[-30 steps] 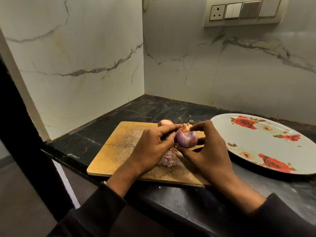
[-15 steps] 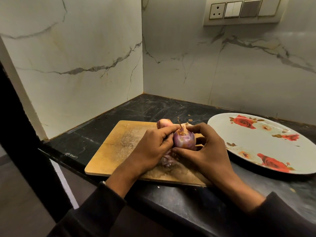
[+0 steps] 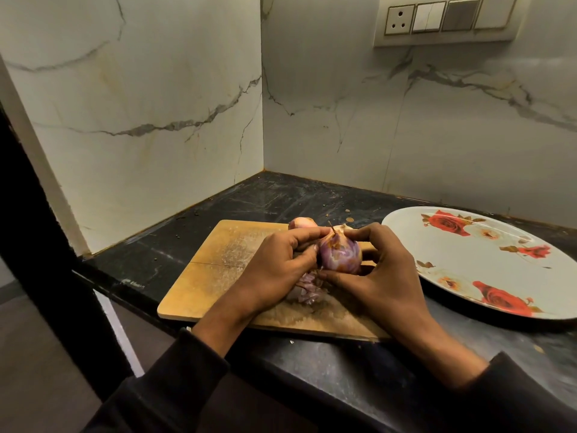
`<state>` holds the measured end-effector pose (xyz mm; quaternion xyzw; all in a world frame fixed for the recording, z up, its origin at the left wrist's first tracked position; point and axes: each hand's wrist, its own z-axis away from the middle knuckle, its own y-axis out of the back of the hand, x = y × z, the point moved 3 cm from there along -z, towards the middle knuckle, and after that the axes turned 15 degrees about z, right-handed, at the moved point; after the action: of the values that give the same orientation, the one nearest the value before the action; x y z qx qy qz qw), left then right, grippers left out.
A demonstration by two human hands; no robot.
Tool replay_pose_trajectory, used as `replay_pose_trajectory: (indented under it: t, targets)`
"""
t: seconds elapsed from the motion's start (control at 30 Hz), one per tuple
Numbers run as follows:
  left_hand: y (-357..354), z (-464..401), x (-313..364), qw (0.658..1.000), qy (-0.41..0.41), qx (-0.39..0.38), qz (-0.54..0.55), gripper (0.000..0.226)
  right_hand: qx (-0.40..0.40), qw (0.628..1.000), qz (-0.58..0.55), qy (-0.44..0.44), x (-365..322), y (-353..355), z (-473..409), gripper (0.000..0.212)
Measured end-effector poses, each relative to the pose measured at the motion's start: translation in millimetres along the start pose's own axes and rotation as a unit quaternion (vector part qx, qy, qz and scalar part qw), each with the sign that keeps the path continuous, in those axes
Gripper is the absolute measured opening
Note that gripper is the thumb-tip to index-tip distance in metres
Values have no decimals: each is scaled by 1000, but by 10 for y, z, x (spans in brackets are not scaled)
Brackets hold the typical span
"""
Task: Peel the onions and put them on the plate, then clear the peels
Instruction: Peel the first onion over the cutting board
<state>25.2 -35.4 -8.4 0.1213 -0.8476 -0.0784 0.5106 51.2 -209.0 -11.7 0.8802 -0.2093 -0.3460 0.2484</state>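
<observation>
I hold the onion (image 3: 340,254) above the board (image 3: 218,270), stem tip up, between both hands. My right hand (image 3: 384,276) curls round it; my left hand (image 3: 278,270) pinches skin at the tip. The plate (image 3: 462,276) lies right on the dark counter (image 3: 256,198). Peels (image 3: 307,292) lie beneath.
</observation>
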Motion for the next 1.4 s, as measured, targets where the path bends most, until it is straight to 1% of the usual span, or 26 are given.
replay_pose_trajectory:
  t: [0.13, 0.33, 0.47, 0.53, 0.63, 0.8, 0.93, 1.03, 1.13, 1.3, 1.4]
  targets:
    - [7, 1, 6, 1000, -4, 5, 4, 41, -5, 1000, 1, 8, -10, 4, 1, 55]
    - [11, 15, 26, 999, -22, 23, -6, 36, -4, 1000, 10, 14, -23, -12, 5, 59]
    - [36, 17, 58, 998, -34, 41, 24, 45, 1, 1000, 5, 12, -66, -24, 20, 56]
    - [25, 13, 79, 998, -25, 33, 36, 46, 3, 1000, -9, -4, -49, -16, 17, 57]
    - [0, 4, 61, 997, -2, 11, 75, 39, -4, 999, -24, -27, -18, -6, 15, 61]
    - [0, -11, 46, 997, 6, -2, 71, 38, -7, 998, -41, -44, -45, 13, 20, 66]
    - [-11, -7, 42, 993, 14, 8, 113, 38, -13, 998, -47, -49, -56, 15, 28, 67]
    - [-1, 4, 49, 995, 6, 22, 97, 43, -13, 999, -31, -41, -46, -15, 28, 65]
    - [19, 9, 58, 994, -1, 38, 102, 42, -17, 998, -49, -38, -52, -44, 35, 64]
    - [-7, -2, 63, 991, 29, 5, 128, 34, -21, 996, -71, -58, -58, -7, 9, 67]
    - [-3, 7, 74, 989, 27, 16, 147, 38, -38, 991, -105, -76, -15, -18, -1, 69]
